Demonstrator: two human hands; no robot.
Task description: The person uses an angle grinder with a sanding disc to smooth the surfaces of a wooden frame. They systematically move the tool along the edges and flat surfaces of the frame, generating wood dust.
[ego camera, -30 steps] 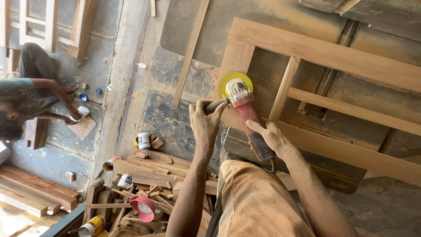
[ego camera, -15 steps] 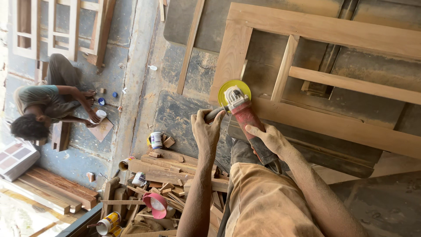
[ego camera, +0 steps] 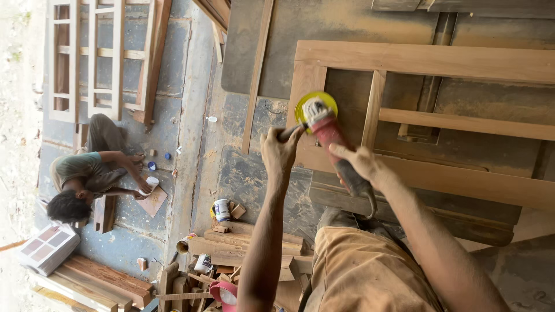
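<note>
Change: since the earlier frames we have slid the grinder from the frame's lower corner up its left stile; the seated person now shows nearer mid-picture.
Door frame (ego camera: pixel 428 60): we see a pale wooden frame with rails and one short upright, lying flat on the dusty floor.
Floor (ego camera: pixel 243 173): grey, patched and dust-coated; a thin wooden strip (ego camera: pixel 256 75) lies beside the frame.
Window frames (ego camera: pixel 104 58): two slatted wooden frames rest at upper left.
Seated person (ego camera: pixel 87 173): a co-worker crouches at left, one hand on a white cup over a small board.
Offcut pile (ego camera: pixel 243 248): wood scraps, small tins and a pink-rimmed container lie by our left forearm.
Angle grinder (ego camera: pixel 332 141): red body, yellow disc pressed on the frame's left stile.
Right hand (ego camera: pixel 361 164): we clasp the grinder's dark rear body firmly.
Left hand (ego camera: pixel 280 153): we have it clenched around the grinder's side handle.
</note>
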